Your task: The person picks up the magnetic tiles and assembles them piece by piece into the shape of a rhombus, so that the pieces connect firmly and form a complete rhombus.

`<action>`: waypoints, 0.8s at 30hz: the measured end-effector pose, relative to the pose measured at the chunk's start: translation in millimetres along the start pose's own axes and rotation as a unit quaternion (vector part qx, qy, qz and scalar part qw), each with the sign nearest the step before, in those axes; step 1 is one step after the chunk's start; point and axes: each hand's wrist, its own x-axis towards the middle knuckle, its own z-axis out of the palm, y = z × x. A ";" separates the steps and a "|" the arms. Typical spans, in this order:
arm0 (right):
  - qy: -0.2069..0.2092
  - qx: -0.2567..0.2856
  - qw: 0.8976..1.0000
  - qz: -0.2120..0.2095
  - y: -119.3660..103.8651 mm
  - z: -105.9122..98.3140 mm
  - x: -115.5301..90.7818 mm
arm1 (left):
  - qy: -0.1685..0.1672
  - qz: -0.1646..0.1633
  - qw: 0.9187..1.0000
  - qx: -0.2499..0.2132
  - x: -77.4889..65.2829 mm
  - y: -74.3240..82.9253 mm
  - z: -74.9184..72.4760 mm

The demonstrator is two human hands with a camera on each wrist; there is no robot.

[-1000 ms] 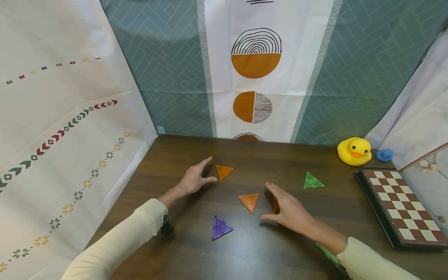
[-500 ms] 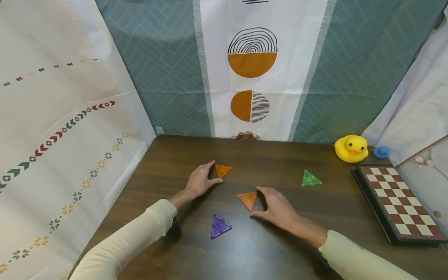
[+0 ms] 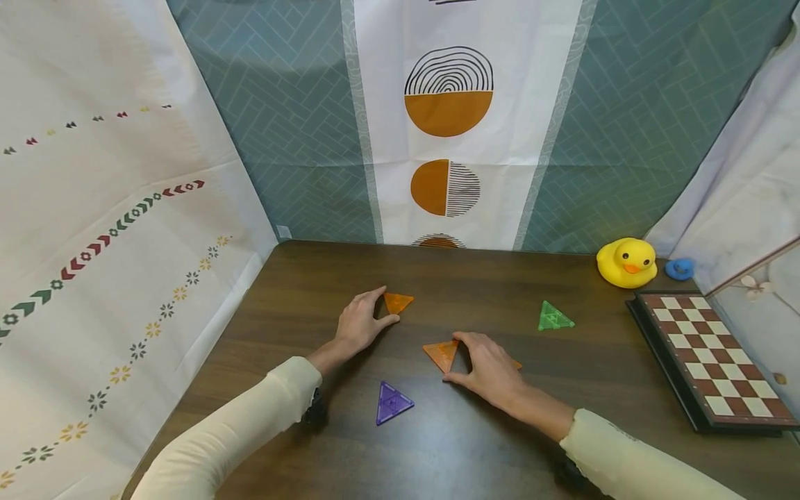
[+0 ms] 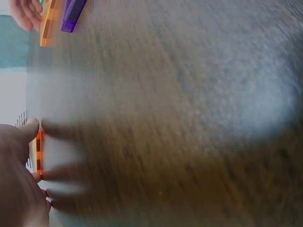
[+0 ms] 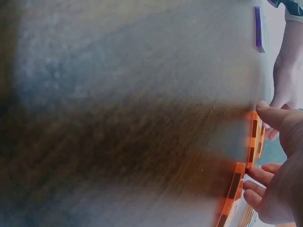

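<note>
In the head view my left hand (image 3: 359,323) pinches a translucent orange triangular tile (image 3: 400,303) between thumb and fingers along its left edge. Nearer the middle of the table, my right hand (image 3: 487,368) spans a second orange triangular tile (image 3: 441,355), thumb and index fingertip at two of its corners. A third orange triangular tile (image 5: 231,194) lies by the curled fingers of the right hand in the right wrist view; in the head view that hand hides most of it. All the tiles lie flat on the dark wooden table (image 3: 350,458).
A purple triangular tile (image 3: 394,404) lies between the forearms, and a green one (image 3: 554,317) farther right. At the right edge stand a checkered board (image 3: 719,361), a yellow rubber duck (image 3: 627,264) and a small blue object (image 3: 680,269). Patterned cloths (image 3: 294,125) hang behind.
The right hand has moved left, from over the third orange tile to the second one. The left hand has moved slightly right and closed onto its orange tile. The tiles keep their places.
</note>
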 end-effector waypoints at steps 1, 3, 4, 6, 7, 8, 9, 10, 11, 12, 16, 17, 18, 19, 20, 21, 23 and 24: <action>0.001 -0.001 1.000 -0.001 -0.2 0.4 0.0 | 0.001 0.000 1.000 0.001 0.0 -0.1 0.2; 0.004 -0.001 1.000 -0.003 -0.4 1.1 -0.1 | 0.004 0.001 1.000 0.003 0.2 -0.4 0.5; 0.004 -0.001 1.000 -0.004 -0.5 1.2 -0.2 | 0.005 0.002 1.000 0.004 0.2 -0.5 0.6; 0.005 -0.001 1.000 -0.007 -0.8 1.4 -0.1 | 0.007 0.005 1.000 0.003 0.4 -0.8 0.7; 0.006 -0.001 1.000 -0.008 -0.8 1.5 -0.1 | 0.007 0.007 1.000 0.001 0.6 -0.9 0.7; 0.005 -0.001 1.000 -0.008 -0.8 1.5 0.0 | 0.007 0.009 1.000 -0.001 0.7 -1.1 0.7; 0.005 -0.001 1.000 -0.009 -1.0 1.5 0.0 | 0.007 0.011 1.000 -0.003 0.9 -1.1 0.5; 0.004 -0.001 1.000 -0.009 -0.8 1.7 0.3 | 0.006 0.014 1.000 -0.006 1.0 -1.2 0.3; 0.003 -0.001 1.000 -0.009 -0.9 1.6 0.4 | 0.005 0.016 1.000 -0.011 1.2 -1.0 -0.1; 0.001 0.000 1.000 -0.009 -0.9 1.6 0.5 | 0.003 0.018 1.000 -0.015 1.4 -1.0 -0.3; -0.004 0.010 1.000 -0.008 -1.2 1.7 1.1 | 0.000 0.039 0.998 -0.047 2.2 -0.5 -1.8; -0.005 0.013 1.000 -0.007 -1.1 1.8 1.2 | -0.001 0.044 0.997 -0.058 2.4 -0.3 -2.0; -0.005 0.017 1.000 -0.007 -1.2 1.8 1.5 | -0.001 0.050 0.996 -0.068 2.4 -0.4 -2.1; -0.007 0.021 1.000 -0.007 -1.3 1.9 1.8 | -0.002 0.054 0.996 -0.078 2.3 -0.4 -2.1; -0.007 0.024 1.000 -0.007 -1.2 1.9 1.8 | -0.005 0.055 0.995 -0.088 2.1 -0.4 -2.0; -0.008 0.027 1.000 -0.007 -1.2 2.0 2.1 | -0.006 0.055 0.994 -0.094 1.8 -0.6 -1.7; -0.011 0.031 0.999 -0.008 -1.0 2.0 2.5 | -0.008 0.051 0.993 -0.108 1.1 -0.5 -1.2; -0.012 0.032 0.999 -0.008 -1.2 1.7 2.8 | -0.007 0.051 0.993 -0.111 0.6 -0.7 -0.8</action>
